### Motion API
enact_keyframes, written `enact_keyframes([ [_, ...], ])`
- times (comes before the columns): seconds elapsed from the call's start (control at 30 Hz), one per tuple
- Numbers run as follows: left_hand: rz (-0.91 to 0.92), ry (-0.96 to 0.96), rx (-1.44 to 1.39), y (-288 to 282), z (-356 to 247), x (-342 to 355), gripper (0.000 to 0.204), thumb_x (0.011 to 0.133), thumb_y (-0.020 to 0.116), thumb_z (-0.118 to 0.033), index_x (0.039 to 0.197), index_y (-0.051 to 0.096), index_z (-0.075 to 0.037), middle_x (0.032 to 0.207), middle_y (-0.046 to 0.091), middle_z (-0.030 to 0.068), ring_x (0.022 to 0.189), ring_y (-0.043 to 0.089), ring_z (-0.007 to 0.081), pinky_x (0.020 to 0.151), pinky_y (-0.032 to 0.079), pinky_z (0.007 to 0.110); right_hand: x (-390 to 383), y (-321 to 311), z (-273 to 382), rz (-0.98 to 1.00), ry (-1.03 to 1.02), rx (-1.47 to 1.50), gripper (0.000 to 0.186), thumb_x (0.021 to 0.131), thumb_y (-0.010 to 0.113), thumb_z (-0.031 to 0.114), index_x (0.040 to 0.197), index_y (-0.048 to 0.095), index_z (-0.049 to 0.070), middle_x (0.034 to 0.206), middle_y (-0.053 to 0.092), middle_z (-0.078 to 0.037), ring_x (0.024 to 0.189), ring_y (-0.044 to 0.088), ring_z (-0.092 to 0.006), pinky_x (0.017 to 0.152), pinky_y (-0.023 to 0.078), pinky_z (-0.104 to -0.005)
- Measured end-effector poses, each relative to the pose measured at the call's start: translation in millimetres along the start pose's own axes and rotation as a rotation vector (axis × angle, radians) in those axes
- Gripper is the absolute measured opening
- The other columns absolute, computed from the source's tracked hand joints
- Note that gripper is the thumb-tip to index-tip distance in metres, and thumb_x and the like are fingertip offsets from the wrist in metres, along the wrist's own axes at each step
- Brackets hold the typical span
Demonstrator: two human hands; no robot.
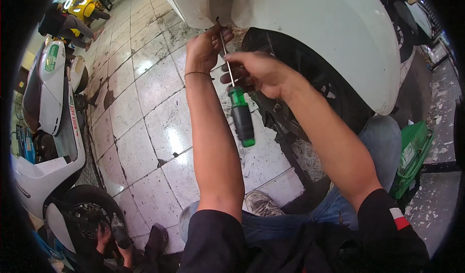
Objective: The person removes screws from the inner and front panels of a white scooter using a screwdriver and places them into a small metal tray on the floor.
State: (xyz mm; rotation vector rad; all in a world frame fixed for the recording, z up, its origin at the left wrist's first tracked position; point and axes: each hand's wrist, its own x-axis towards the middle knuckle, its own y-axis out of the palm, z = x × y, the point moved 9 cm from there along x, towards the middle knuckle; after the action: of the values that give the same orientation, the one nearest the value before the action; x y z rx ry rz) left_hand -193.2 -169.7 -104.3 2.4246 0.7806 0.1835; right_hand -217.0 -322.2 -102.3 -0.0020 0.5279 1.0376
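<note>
A screwdriver [241, 115] with a green and black handle and a thin metal shaft points up toward the underside of a white scooter body panel [310, 11]. My left hand [206, 47] is closed around the shaft near its tip, close to a small dark hole in the panel's lower edge. Lower on the shaft, my right hand [259, 72] pinches it between thumb and fingers. The handle hangs below both hands, not gripped. What the tip touches is hidden by my left fingers.
Behind my right hand is the scooter's black wheel [348, 93]. Another white scooter [53, 89] stands at left, with a person's hands [104, 236] by its wheel. Farther off, a person bends beside a yellow scooter [82, 9]. A green bag [411, 152] lies at right.
</note>
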Motion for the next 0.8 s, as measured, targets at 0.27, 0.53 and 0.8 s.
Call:
enact_keyframes([
  [0.27, 0.05, -0.04, -0.201, -6.0, 10.6, 6.2, 0.031, 0.095, 0.041, -0.008, 0.115, 0.043, 0.016, 0.113, 0.052, 0.0264, 0.1, 0.06, 0.0341, 0.089, 0.055, 0.041, 1.1, 6.2, -5.9, -0.019, -0.105, 0.212, 0.022, 0.092, 0.049, 0.014, 0.105, 0.061, 0.0, 0.084, 0.062, -0.01, 0.079, 0.062, -0.0199, 0.075, 0.052, -0.0348],
  [0.53, 0.152, 0.03, -0.388, 4.8, 10.5, 9.6, 0.033, 0.095, 0.04, -0.006, 0.121, 0.037, 0.015, 0.119, 0.051, 0.0266, 0.11, 0.056, 0.0342, 0.096, 0.051, 0.043, 3.3, 4.8, -15.4, -0.024, -0.139, 0.292, 0.016, 0.094, 0.049, 0.009, 0.095, 0.059, -0.003, 0.082, 0.055, -0.01, 0.074, 0.057, -0.0219, 0.077, 0.057, -0.0438],
  [0.8, 0.141, 0.03, -0.452, 12.8, 13.3, 10.9, 0.034, 0.092, 0.043, 0.004, 0.123, 0.036, 0.014, 0.118, 0.052, 0.0239, 0.112, 0.056, 0.0324, 0.097, 0.051, 0.04, 4.0, -7.1, -18.9, -0.113, -0.121, 0.237, 0.019, 0.095, 0.049, 0.011, 0.096, 0.058, -0.006, 0.085, 0.054, -0.011, 0.078, 0.057, -0.0211, 0.077, 0.057, -0.0401],
])
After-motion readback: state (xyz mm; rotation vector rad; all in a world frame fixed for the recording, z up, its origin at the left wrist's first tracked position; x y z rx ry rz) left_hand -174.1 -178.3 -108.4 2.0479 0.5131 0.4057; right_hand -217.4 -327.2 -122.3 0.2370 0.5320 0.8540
